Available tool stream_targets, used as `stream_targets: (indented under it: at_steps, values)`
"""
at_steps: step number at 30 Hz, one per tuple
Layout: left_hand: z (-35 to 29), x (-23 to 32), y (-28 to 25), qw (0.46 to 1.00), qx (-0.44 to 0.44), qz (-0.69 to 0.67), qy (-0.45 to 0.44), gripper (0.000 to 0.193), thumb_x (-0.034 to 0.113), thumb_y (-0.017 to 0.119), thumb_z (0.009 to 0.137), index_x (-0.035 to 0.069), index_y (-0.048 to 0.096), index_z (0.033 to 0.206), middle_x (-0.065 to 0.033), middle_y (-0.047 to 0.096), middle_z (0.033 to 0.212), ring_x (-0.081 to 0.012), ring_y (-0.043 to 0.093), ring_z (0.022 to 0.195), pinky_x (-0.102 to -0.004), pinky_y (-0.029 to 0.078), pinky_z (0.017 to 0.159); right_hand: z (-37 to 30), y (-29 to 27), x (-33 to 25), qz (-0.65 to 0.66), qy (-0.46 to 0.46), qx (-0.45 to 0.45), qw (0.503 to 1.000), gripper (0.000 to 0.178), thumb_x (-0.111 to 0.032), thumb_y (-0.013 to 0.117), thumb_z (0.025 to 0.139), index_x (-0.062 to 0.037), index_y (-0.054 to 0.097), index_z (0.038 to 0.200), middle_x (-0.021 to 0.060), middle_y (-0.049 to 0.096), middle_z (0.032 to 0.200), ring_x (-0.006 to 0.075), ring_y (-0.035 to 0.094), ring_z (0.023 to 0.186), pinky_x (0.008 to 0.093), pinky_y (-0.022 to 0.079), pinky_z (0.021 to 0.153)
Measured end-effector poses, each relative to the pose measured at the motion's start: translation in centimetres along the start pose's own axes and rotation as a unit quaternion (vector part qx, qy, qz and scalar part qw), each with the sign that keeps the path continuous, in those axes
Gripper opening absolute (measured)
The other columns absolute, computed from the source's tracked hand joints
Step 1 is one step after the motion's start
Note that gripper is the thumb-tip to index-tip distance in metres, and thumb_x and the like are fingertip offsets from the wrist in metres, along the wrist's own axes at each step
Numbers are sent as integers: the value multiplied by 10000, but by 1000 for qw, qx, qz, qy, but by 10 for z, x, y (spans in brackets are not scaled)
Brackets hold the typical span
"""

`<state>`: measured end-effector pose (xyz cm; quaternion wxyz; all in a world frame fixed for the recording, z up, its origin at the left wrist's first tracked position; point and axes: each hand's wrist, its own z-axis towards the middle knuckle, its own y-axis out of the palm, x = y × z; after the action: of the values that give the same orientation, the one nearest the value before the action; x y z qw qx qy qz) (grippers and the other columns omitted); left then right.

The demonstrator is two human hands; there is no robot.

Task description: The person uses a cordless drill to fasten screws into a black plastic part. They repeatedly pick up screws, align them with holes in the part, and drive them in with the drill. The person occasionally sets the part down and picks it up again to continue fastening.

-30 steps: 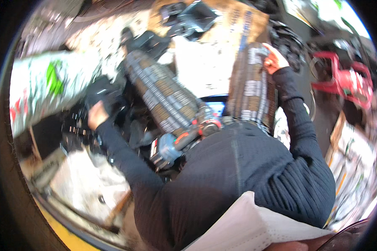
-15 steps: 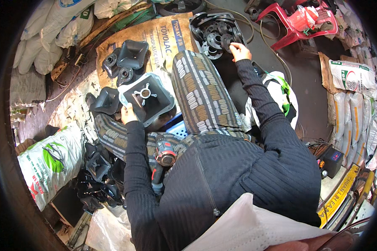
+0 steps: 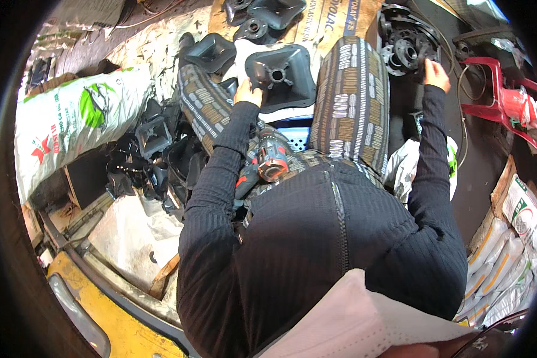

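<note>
The left hand point(image 3: 248, 93) grips the near edge of a black square horn-shaped moulding point(image 3: 280, 76), fingers closed on its rim, held above the patterned knees. The right hand point(image 3: 437, 75) reaches into a pile of black round flanges point(image 3: 404, 48); its fingers rest on them, grip not discernible. A red-and-black cordless drill point(image 3: 268, 164) lies in the lap.

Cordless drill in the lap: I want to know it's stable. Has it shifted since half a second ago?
Cannot tell. The cordless drill lies between the patterned trouser legs as before; only the camera clearly moved.
</note>
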<state>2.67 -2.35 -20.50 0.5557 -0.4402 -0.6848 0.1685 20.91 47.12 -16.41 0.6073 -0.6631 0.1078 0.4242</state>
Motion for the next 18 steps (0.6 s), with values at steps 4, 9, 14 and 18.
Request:
stream_targets:
  at_steps: [4, 9, 14, 18]
  values:
    - [-10, 13, -33, 992, 38, -116, 20, 585, 190, 624, 767, 6, 436, 1290, -192, 558, 1190, -280, 583, 1022, -354, 457, 890, -75, -7, -114, 156, -295, -149, 931, 173, -141, 656, 841, -36, 676, 978, 51, 686, 889, 86, 619, 758, 239, 497, 679]
    - [-39, 32, -85, 977, 55, -161, 127, 507, 123, 613, 813, 41, 458, 1289, -143, 604, 1122, -179, 623, 913, -291, 502, 758, -188, 93, -214, -9, -524, -325, 787, 189, -287, 572, 843, -103, 616, 840, 82, 612, 788, 266, 619, 755, 391, 494, 651]
    - [-118, 36, -126, 982, 14, -149, 116, 490, 79, 631, 815, 54, 480, 1280, -104, 623, 1067, -125, 615, 806, -249, 494, 686, -210, 135, -211, -109, -520, -365, 765, 167, -274, 575, 829, -109, 590, 816, 67, 599, 794, 260, 621, 771, 382, 498, 660]
    - [-173, 35, -143, 961, -208, -146, 111, 486, 57, 574, 836, 34, 453, 1307, -134, 568, 1167, -175, 559, 1041, -297, 445, 888, -203, 138, -207, -141, -533, -357, 754, 166, -293, 581, 826, -133, 607, 864, 44, 595, 787, 247, 622, 762, 366, 500, 634]
